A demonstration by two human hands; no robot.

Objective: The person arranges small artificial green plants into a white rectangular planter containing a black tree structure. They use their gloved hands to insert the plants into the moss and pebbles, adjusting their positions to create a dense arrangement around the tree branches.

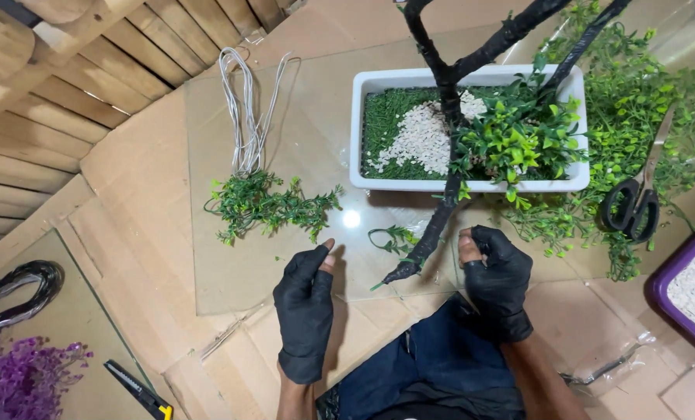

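Low in the frame, both gloved hands rest empty on the glass sheet (231, 264), left hand (307, 299) flat, right hand (497, 276) loosely curled, flanking the black branch (433, 229) tip that droops from the white planter (472, 185), a green sprig (394, 237) lying between within reach.

floor (130, 179) covered in flattened cardboard, glass sheet (301, 140) on top. on glass: white planter tray (359, 132) just beyond fingers (328, 247), loose green sprig (274, 204) and wire bundle (246, 109) off to left of them, black scissors (631, 210) right of them. yellow cutter (139, 393) on cardboard, far left.
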